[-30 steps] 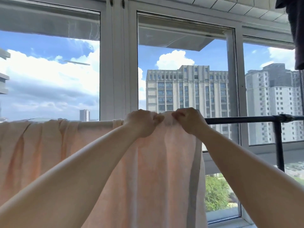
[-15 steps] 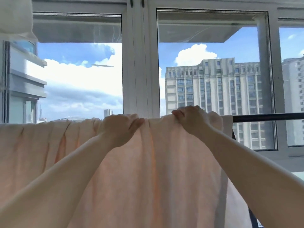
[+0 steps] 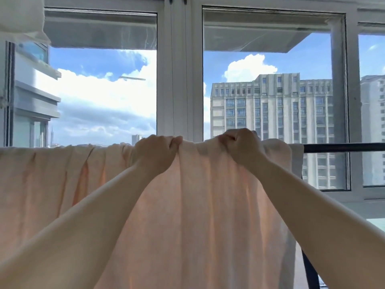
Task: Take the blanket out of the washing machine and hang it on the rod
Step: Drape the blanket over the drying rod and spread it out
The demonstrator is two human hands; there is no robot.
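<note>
Fingers [image 3: 174,142] of both hands curl over the top fold of one pale peach blanket [image 3: 187,215], pinching the cloth where it lies across one dark horizontal rod [image 3: 343,147]. Head view: left hand [image 3: 155,152] and right hand [image 3: 242,146] grip near each other, apart, knuckles toward the camera. One blanket hangs from the rod, spread leftward to the frame edge; bare rod shows only at right. Behind stand three window panes in a white window frame [image 3: 179,80]. One grey tower block [image 3: 270,122] is outside.
</note>
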